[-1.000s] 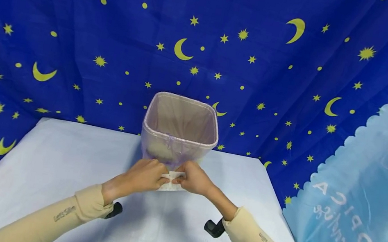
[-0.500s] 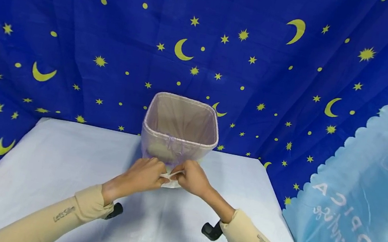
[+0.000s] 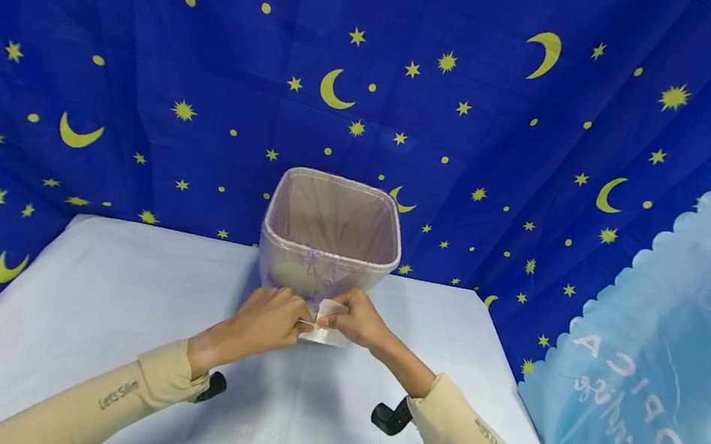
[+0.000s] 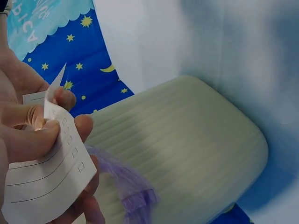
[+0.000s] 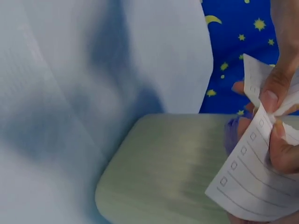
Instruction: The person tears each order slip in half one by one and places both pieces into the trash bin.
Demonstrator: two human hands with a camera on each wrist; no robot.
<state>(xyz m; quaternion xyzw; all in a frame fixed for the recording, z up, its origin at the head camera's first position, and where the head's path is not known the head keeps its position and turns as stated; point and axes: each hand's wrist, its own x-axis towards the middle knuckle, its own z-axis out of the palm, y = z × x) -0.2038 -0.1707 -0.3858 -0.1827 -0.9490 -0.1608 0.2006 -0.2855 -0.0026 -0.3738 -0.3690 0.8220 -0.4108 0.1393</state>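
A white paper sheet (image 3: 331, 336) with printed lines and small checkboxes is held between my two hands, low in front of the bin. My left hand (image 3: 270, 320) pinches one part of it between thumb and fingers. Close beside it, my right hand (image 3: 360, 323) pinches another part. The paper (image 5: 252, 182) is bent and twisted where the thumbs meet; I cannot tell how far it is torn. Behind the hands stands a ribbed, pale green trash bin (image 4: 187, 140), lined with a translucent purple bag (image 3: 296, 259) folded over its rim. A knotted bag end (image 4: 135, 193) hangs down its front.
The bin stands upright on a white-covered table (image 3: 170, 279). A blue curtain (image 3: 211, 80) with yellow moons and stars rises behind. A light blue lettered cloth (image 3: 671, 357) hangs at the right. Black wrist devices (image 3: 392, 417) show under the sleeves.
The right hand has turned and risen slightly. The paper, spread between the hands a second ago, twisted and now has a piece standing up at the right hand. The bin has not moved.
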